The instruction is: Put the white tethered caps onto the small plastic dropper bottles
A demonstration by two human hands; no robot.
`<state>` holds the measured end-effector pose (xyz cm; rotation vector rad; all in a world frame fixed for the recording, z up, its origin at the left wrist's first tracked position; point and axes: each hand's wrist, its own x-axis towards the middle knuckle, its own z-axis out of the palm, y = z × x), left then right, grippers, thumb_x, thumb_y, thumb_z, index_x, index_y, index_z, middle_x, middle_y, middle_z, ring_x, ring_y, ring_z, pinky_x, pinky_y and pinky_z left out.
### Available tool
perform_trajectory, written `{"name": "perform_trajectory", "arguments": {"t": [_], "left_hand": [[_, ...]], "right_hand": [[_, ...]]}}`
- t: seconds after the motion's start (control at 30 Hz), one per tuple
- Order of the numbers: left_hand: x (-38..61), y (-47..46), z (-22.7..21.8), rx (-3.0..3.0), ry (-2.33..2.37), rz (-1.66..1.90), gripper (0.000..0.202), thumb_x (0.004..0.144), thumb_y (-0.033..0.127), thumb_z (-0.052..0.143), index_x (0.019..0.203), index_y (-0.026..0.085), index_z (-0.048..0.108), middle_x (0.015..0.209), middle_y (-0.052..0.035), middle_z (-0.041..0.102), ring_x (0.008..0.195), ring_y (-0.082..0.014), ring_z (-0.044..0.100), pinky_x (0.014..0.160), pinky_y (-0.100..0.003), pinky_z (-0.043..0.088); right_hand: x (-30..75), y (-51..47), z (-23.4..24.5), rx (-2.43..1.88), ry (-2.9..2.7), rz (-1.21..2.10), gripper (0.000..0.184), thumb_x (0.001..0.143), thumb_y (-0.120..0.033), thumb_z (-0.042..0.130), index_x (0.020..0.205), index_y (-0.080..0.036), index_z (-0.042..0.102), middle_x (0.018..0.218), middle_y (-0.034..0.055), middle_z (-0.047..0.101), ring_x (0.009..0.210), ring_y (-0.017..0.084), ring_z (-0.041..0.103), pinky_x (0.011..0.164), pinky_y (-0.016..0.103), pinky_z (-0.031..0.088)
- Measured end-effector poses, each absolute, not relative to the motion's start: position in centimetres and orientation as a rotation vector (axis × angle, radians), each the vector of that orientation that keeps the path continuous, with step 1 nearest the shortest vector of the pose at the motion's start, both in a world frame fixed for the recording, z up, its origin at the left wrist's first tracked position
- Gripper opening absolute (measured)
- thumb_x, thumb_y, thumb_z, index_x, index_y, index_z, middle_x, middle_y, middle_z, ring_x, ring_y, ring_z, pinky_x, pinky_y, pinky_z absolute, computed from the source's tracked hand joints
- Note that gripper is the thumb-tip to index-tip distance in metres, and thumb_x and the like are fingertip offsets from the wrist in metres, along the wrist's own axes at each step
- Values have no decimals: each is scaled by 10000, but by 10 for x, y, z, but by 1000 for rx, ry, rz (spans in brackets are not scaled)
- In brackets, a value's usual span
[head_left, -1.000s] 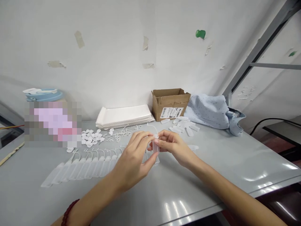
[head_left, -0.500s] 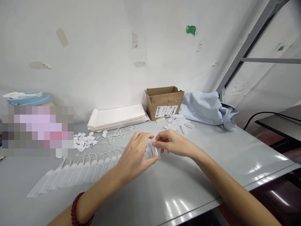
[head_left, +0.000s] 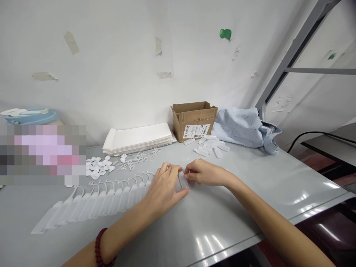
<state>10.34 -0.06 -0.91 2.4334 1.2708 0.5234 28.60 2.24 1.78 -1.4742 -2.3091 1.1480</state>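
Observation:
A clear, flat plastic sleeve [head_left: 183, 182] lies low at the right end of a row of similar translucent sleeves [head_left: 91, 205]. My left hand [head_left: 166, 183] spans it, thumb at its near end and fingers at its far end. My right hand [head_left: 205, 172] has its fingers bent and pinched at the sleeve's upper right edge. Looped whitish cords [head_left: 110, 183] stick out from the far ends of the sleeves in the row. Part of the row is hidden behind my left hand and forearm.
Behind the row lie small white pieces [head_left: 98, 165] and loose cords [head_left: 141, 157]. A stack of white envelopes [head_left: 139, 137], an open cardboard box [head_left: 194, 120] and a light blue cloth [head_left: 239, 126] stand along the wall. Loose clear sleeves [head_left: 213, 146] lie before the box.
The sleeve between my hands has come down from a raised, tilted position to the end of the row. My right hand has lowered slightly, its fingers now at the sleeve's right edge.

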Motion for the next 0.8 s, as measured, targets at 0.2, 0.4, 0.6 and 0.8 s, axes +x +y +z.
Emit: {"name": "perform_trajectory", "arguments": {"t": [0.2,0.4,0.6,0.8], "left_hand": [[105,-2,-9,2489,1250,523,345,750,250,675,1040,180,501,1080,-99,599,1070,-294,494,867,-464,446],[103,-4,-9,2514,1249,515,312,760,225,646,1028,179,492,1090,-105,594,1077,-306,473,868,-473,438],[103,-6,-7,2519,1238,479,288,771,222,619,1020,180,480,1113,-106,585,1076,-307,455,873,-477,422],[104,-5,-7,2536,1228,478,286,771,217,603,1024,171,478,1110,-111,578,1081,-308,441,875,-479,416]], "right_hand": [[285,23,18,-1488,-2301,1100,179,809,-234,508,832,-132,654,701,44,681,527,129,551,546,250,413],[283,22,18,-1478,-2299,1108,167,799,-215,515,828,-138,660,693,38,678,521,129,545,557,256,415],[282,22,20,-1473,-2302,1135,163,801,-208,515,828,-132,657,688,37,673,524,125,535,548,250,412],[283,22,21,-1479,-2301,1144,168,801,-208,522,832,-131,668,684,37,678,532,129,546,545,248,415]]}}
